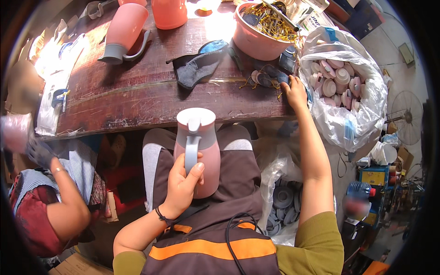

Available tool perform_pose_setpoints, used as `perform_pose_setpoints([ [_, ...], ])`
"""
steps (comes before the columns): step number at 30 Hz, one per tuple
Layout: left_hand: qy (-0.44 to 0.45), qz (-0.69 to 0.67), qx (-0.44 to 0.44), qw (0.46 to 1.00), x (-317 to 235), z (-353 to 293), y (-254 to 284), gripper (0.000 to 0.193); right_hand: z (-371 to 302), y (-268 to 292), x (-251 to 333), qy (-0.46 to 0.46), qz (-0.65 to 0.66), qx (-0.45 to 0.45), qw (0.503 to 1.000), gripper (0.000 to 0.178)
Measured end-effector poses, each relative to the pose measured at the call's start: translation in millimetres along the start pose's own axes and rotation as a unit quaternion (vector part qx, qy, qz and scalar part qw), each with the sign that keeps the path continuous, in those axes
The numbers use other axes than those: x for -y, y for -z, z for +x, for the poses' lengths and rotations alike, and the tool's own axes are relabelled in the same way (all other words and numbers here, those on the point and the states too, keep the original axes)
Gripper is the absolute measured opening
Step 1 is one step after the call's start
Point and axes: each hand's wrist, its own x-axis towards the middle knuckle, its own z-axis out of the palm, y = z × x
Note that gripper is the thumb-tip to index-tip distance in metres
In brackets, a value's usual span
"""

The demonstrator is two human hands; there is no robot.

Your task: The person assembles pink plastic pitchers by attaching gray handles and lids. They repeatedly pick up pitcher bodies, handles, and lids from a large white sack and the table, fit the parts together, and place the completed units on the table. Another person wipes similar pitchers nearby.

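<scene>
On my lap stands a pink vacuum jug with a grey collar and handle and a white lid, upright. My left hand is closed round its grey handle. My right hand reaches to the table's right edge, its thumb and fingers closing on a dark tag. Beside it lie more dark tags with thin gold strings. A pink bucket just beyond holds many gold strings and dark tags. A dark grey cloth lies on the table, left of the tags.
Another pink jug lies on the wooden table. At right, a clear bag holds pink and white lids; another bag beside my leg holds grey round parts. A co-worker's gloved hand works at left. A fan stands right.
</scene>
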Motion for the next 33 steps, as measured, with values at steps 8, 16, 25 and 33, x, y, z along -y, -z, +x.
perform_pose_setpoints([
  [8,0.024,-0.047,0.03,0.998,1.3,15.1,0.7,0.032,18.8,16.6,0.5,-0.108,0.2,0.032,0.973,0.033],
  [16,0.083,-0.061,0.003,0.995,24.8,14.8,35.3,0.036,-99.6,104.4,115.4,-0.193,0.644,0.171,0.72,0.015],
  [25,0.027,0.065,0.121,0.99,7.0,24.7,36.1,0.03,-219.8,128.8,216.1,-0.067,0.663,0.316,0.676,0.022],
  [33,-0.104,0.141,-0.033,0.984,23.8,23.5,41.8,0.02,-226.9,133.0,221.4,-0.105,0.658,0.322,0.673,0.022],
])
